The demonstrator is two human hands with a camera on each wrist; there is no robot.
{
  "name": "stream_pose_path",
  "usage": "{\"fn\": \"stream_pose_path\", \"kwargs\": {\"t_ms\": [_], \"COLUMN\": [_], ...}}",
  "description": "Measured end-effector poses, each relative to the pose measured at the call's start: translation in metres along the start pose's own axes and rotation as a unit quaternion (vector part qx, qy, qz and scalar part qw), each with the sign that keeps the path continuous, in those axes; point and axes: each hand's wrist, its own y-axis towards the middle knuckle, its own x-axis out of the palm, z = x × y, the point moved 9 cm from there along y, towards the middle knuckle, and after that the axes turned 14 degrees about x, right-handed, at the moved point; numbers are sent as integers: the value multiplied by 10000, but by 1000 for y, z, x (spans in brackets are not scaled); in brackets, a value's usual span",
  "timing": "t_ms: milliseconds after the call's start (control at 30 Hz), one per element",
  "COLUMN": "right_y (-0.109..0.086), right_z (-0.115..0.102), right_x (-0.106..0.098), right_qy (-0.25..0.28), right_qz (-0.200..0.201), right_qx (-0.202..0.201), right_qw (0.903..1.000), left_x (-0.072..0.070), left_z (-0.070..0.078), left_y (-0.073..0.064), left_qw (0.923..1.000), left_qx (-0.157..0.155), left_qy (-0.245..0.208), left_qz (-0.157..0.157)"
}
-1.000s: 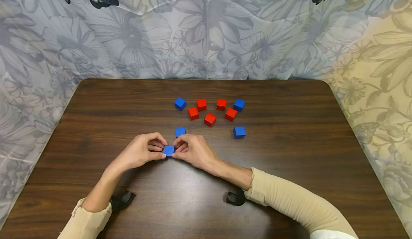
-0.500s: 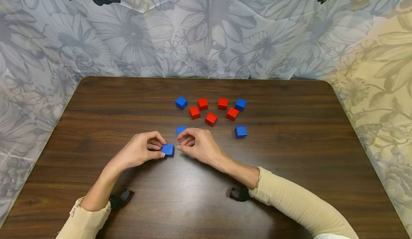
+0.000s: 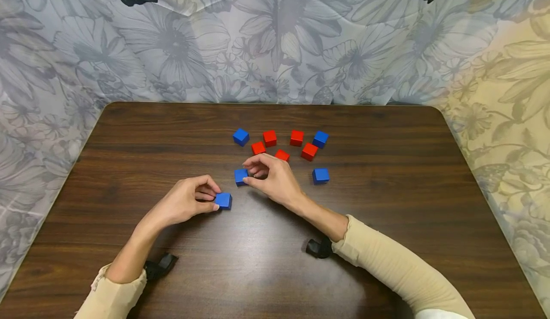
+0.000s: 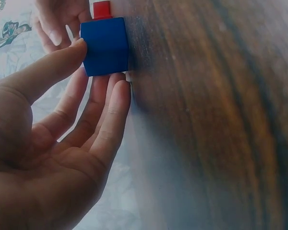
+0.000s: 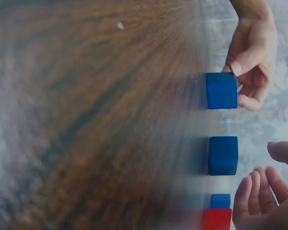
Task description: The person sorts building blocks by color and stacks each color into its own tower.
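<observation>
My left hand (image 3: pixel 191 200) pinches a blue cube (image 3: pixel 223 201) that sits on the table, its thumb on the near side and fingers on the far side. The left wrist view shows the thumb against this blue cube (image 4: pixel 105 47). Just beyond it stands a second blue cube (image 3: pixel 240 177). My right hand (image 3: pixel 276 179) hovers to the right of that second cube, thumb and fingers spread apart and holding nothing. A gap shows between the right hand (image 5: pixel 266 194) and the second cube (image 5: pixel 223 155) in the right wrist view. Part of a front red cube (image 3: pixel 281 155) is hidden behind the right hand.
Several red cubes, among them one at the right (image 3: pixel 309 152), lie in a loose group farther back. Other blue cubes flank them: back left (image 3: pixel 241 137), back right (image 3: pixel 320 139) and front right (image 3: pixel 321 176). The brown table (image 3: pixel 386 190) ends at a floral cloth (image 3: pixel 283 37).
My right hand has let go of the nearer blue cube and moved up and right, past the second blue cube. The left hand has stayed on its cube, almost unmoved.
</observation>
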Motion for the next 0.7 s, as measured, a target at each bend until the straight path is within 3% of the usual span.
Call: {"fn": "stream_pose_path", "kwargs": {"t_ms": [700], "right_y": [10], "right_z": [18], "right_x": [4], "right_qy": [105], "right_qz": [-350], "right_qx": [535], "right_qw": [9979], "left_x": [1], "left_z": [-2], "left_y": [-1], "left_qw": [10000], "left_qx": [-19], "left_qy": [69], "left_qz": [-66]}}
